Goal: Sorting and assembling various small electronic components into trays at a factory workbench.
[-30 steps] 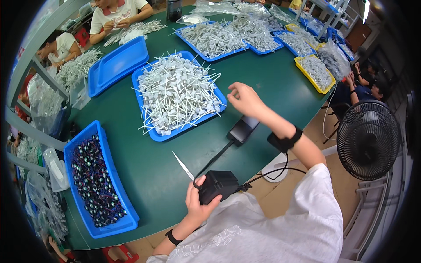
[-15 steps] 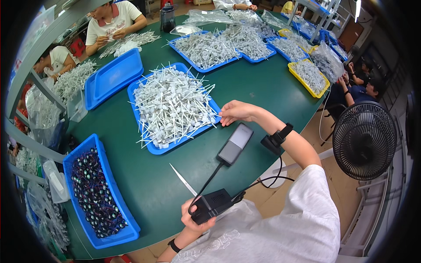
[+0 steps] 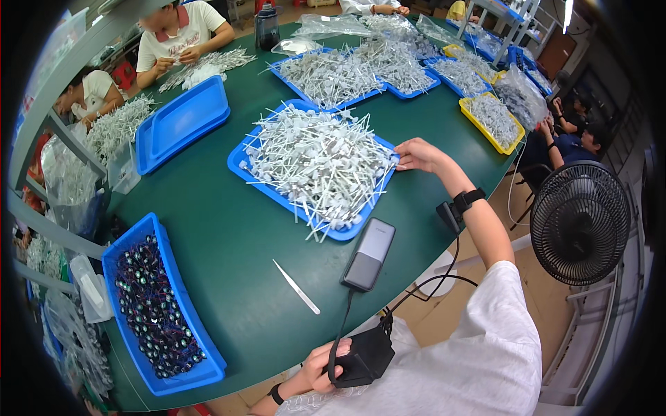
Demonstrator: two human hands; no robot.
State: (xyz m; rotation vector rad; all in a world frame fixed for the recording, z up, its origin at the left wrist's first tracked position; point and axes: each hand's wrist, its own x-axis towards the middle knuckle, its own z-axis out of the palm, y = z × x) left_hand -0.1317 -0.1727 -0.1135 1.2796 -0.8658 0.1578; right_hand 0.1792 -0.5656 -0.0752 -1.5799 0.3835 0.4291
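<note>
Beside the blue tray (image 3: 244, 171), right hand (image 3: 418, 154) touches its edge, seemingly open; left hand (image 3: 320, 366) grips a black pouch (image 3: 366, 356).

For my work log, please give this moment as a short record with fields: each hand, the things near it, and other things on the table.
Left hand: holds a black pouch at the table edge, cable attached.
Right hand: rests on the rim of the blue tray of white sticks.
Power bank: flat on the green table, cabled to the pouch.
Tweezers: lie loose, untouched.
Bead tray: at the left, full of dark parts.
Fan: stands at the right.
</note>
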